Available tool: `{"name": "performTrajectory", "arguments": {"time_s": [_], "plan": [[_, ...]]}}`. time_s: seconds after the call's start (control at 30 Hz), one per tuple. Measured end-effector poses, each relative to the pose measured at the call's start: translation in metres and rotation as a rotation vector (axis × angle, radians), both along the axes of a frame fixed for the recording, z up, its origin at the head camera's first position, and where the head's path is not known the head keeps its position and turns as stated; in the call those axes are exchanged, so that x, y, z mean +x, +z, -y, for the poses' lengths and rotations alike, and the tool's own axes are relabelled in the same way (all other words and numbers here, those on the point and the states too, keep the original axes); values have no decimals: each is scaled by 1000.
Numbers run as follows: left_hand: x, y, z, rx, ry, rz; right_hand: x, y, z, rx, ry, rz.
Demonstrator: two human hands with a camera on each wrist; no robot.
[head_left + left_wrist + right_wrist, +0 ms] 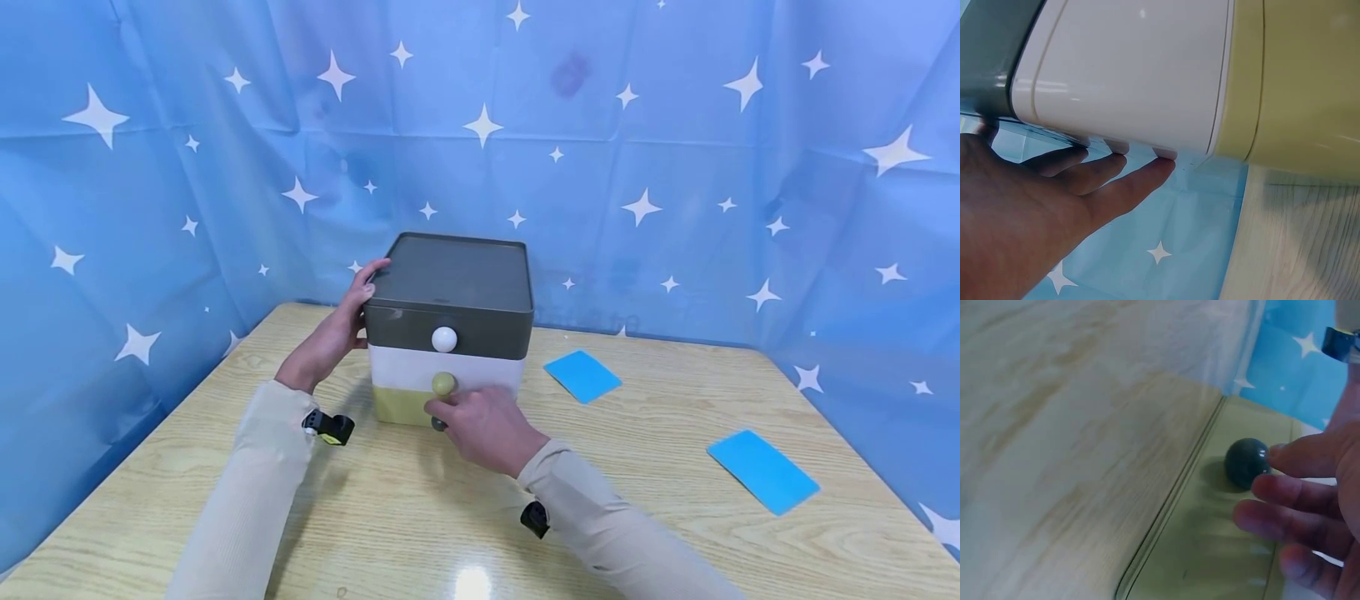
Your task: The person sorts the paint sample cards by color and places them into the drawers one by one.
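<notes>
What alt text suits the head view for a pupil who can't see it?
A person's right-hand grip is at the dark knob on the yellow bottom drawer of a three-drawer box; the left-hand grip touches its left side. Two blue cards lie at right on a wood-grain table, before starry blue cloth.

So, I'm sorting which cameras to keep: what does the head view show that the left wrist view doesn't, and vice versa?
Only the head view shows the round white knob, round yellow-green knob, round dark knob, two blue rectangular cards and the right hand.

Only the left wrist view shows thin seam lines on the glossy white section and yellow-green section, and three fingertips along the white edge.

Both show the left hand against the dark grey, white and yellow-green box, the wood-grain table and blue star-patterned curtain.
</notes>
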State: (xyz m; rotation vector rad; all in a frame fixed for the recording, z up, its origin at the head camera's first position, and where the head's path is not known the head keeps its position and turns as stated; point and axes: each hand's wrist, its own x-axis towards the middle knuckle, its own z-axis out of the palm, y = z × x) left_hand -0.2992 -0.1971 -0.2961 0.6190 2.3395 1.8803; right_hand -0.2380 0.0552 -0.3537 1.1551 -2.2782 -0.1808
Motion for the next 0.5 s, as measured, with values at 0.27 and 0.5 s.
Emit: {"name": "performTrajectory", "arguments": {"time_s": [0.27, 0.5], "plan": [[-1, 0, 0, 2, -7, -3, -4, -4, 1, 5, -17, 24], [-1, -1, 0, 6, -7, 3, -7, -11, 1, 7, -24, 4]]}}
